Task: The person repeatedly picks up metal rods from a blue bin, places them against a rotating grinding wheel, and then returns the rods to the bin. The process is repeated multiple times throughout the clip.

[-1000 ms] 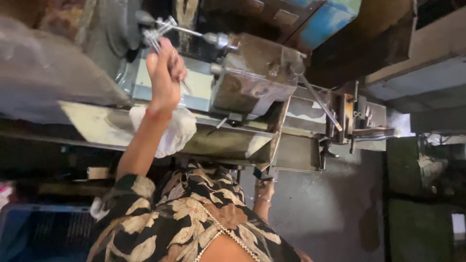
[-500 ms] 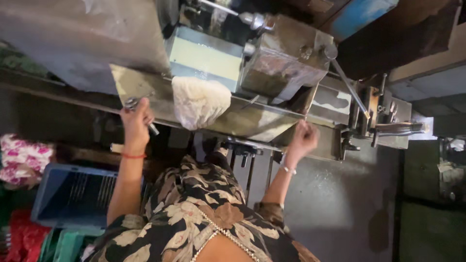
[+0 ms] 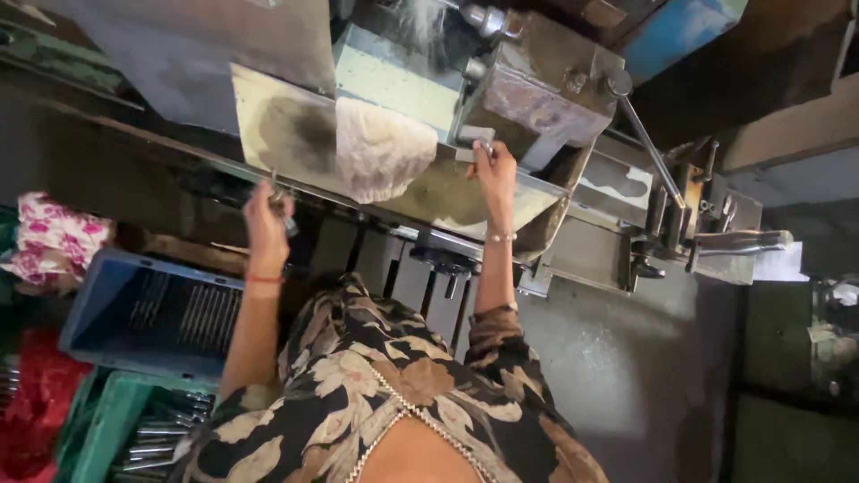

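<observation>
My left hand (image 3: 268,215), at middle left, was closed around thin grey metal rods (image 3: 284,207). My right hand (image 3: 494,174) pinched a small metal piece (image 3: 483,143) on the big grey machine (image 3: 537,98). The rods might slip if my fingers loosened, and the machine could pinch them.

Slanted metal machine tray (image 3: 537,192), stained grey; white cloth (image 3: 380,148) lies on it. Floor (image 3: 608,358) below: blue crate (image 3: 143,313), green crate (image 3: 107,420).
</observation>
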The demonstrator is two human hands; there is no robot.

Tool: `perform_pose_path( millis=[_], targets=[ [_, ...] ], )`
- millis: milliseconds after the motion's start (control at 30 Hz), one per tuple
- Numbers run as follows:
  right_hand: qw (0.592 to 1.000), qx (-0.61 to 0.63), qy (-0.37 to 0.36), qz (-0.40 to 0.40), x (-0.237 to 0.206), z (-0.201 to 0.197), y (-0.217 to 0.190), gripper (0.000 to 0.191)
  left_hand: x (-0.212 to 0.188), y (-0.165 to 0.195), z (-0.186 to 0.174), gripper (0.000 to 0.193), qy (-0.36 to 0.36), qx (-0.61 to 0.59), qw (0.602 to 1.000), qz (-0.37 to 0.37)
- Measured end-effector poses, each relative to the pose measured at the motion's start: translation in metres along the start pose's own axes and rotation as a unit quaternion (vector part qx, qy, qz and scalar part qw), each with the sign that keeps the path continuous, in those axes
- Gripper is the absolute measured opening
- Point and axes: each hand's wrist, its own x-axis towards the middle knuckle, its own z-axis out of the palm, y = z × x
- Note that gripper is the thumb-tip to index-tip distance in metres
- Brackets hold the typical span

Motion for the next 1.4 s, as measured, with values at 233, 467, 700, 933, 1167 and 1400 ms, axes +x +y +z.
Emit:
perform_pose_path(
  millis=[233,467,700,933,1167,1400],
  targets=[
    [0.996,0.016,-0.077,0.044,-0.123,0.013,-0.016,0.033,-0.032,-0.021,0.122,0.029,-0.128,-0.327,0.925,-0.149],
    [0.973,-0.223,0.032,-0.058,-0.174,0.040,-0.009,0.029,-0.092,-0.050,0.166,0.023,-0.164,-0.234,0.955,-0.082],
    [0.948,-0.275,0.084,-0.136,-0.201,0.033,0.014,0.028,-0.130,-0.068,0.144,0.022,-0.281,-0.131,0.950,-0.027],
    [0.999,0.032,0.003,-0.006,-0.232,0.030,0.016,0.044,-0.132,-0.042,0.144,0.017,-0.077,-0.293,0.935,-0.184],
    [0.996,-0.078,0.025,-0.030,-0.236,0.027,0.006,0.036,-0.147,-0.024,0.119,0.023,-0.138,-0.263,0.954,-0.045],
    [0.968,-0.197,0.053,-0.145,-0.237,0.051,0.002,0.037,-0.162,-0.028,0.101,0.020,-0.245,-0.216,0.945,0.017]
  ],
)
